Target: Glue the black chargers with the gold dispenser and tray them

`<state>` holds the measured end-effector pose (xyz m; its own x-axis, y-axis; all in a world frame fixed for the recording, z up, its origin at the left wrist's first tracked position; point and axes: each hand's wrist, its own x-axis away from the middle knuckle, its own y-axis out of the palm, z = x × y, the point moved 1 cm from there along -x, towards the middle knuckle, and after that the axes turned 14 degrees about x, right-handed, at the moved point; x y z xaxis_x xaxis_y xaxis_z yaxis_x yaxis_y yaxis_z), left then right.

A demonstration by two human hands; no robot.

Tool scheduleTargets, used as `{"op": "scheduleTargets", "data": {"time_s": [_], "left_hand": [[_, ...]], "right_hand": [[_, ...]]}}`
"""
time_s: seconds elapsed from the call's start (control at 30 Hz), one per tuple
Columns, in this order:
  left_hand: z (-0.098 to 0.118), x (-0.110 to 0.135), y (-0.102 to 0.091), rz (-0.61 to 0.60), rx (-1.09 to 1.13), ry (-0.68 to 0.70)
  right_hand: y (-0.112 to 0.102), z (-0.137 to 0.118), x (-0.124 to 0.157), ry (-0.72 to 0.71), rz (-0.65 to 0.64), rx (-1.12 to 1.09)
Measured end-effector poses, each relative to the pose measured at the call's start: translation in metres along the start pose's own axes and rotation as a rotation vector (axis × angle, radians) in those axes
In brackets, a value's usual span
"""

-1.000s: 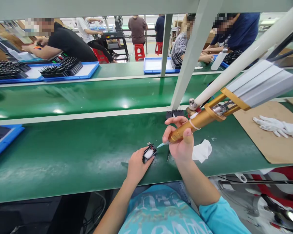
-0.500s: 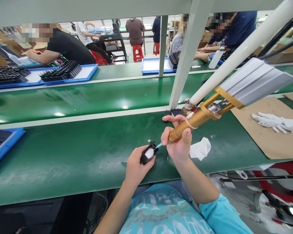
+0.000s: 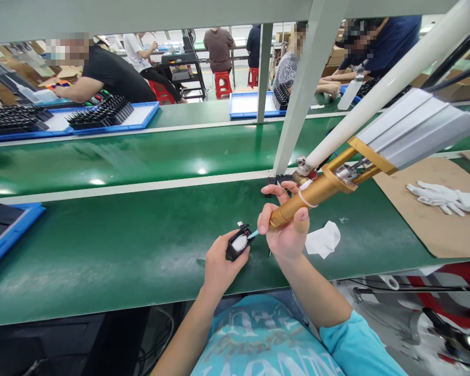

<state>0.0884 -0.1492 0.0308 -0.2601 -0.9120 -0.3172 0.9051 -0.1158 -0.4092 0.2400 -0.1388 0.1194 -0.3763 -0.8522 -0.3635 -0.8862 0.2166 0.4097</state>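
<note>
Between the fingers and thumb of my left hand (image 3: 222, 263) sits a small black housing (image 3: 232, 253) with a white oval part (image 3: 240, 243) inside and small wired bits at its far end. My right hand (image 3: 285, 230) is wrapped round the front of a gold glue dispensing gun (image 3: 297, 206), which slants up to the right. Its thin light-blue nozzle (image 3: 254, 234) points down-left, with the tip at the far right end of the housing. Whether the tip touches it, I cannot tell. A crumpled white cloth (image 3: 323, 240) lies right of my right hand.
White gloves (image 3: 446, 198) rest on a brown cardboard sheet (image 3: 411, 219) at right. A blue tray (image 3: 31, 211) of dark parts stands at left. A white post (image 3: 297, 94) and a pale tube (image 3: 376, 89) cross in front. Several people work beyond the green bench (image 3: 121, 250).
The view has shifted slightly, so most things sit a little further right. Both hands keep their hold, and the nozzle stays at the housing's far end.
</note>
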Motion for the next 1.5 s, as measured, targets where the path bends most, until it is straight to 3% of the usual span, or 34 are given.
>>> {"op": "scheduleTargets", "data": {"time_s": [0.2, 0.57, 0.83, 0.93, 1.03, 1.2, 1.37, 1.5], "left_hand": [[-0.002, -0.005, 0.010, -0.024, 0.042, -0.021], [0.003, -0.007, 0.018, 0.030, 0.110, 0.078], [-0.007, -0.017, 0.017, -0.072, 0.043, -0.079], [-0.021, -0.031, 0.011, -0.162, -0.066, -0.148], [-0.035, -0.050, 0.005, -0.272, -0.127, -0.130], [-0.048, -0.083, 0.001, -0.429, -0.049, -0.076], [-0.050, -0.102, -0.006, -0.652, 0.088, -0.030], [-0.050, -0.101, -0.008, -0.722, 0.143, -0.062]], "right_hand": [[0.010, 0.001, 0.001, -0.003, -0.017, -0.036], [0.015, 0.000, 0.005, -0.014, -0.075, -0.107], [0.009, 0.001, 0.001, -0.046, -0.017, -0.039], [-0.009, 0.006, -0.005, -0.105, 0.048, 0.051], [-0.039, 0.011, -0.014, -0.161, 0.144, 0.228], [-0.098, 0.013, -0.029, -0.105, 0.318, 0.606], [-0.144, 0.023, -0.046, -0.096, 0.279, 0.794], [-0.160, 0.029, -0.048, -0.141, 0.236, 0.951]]}}
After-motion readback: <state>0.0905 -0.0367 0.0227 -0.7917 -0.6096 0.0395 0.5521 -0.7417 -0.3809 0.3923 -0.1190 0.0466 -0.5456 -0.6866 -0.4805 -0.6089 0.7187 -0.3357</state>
